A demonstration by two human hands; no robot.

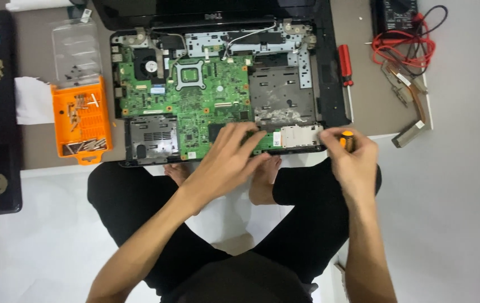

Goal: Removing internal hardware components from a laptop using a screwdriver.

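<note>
Lower centre, the left hand (230, 160) rests fingers spread, gripping nothing, on the green motherboard (195, 95). The right hand (352, 154) clasps an orange-tipped screwdriver (346, 140), pointing left at the silver corner bracket (300, 136) just beside it.

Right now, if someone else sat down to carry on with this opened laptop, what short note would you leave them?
Left hand: open, fingers spread flat on the front edge of the green circuit board inside the opened black laptop base.
Right hand: closed around an orange-and-black-handled screwdriver at the base's front right corner, beside a silver metal plate.
Nearby: orange plastic bit tray to the left, red-handled screwdriver to the right.
Done: the top cover is off and the board lies bare.
Left: the board is still seated in the base.
</note>
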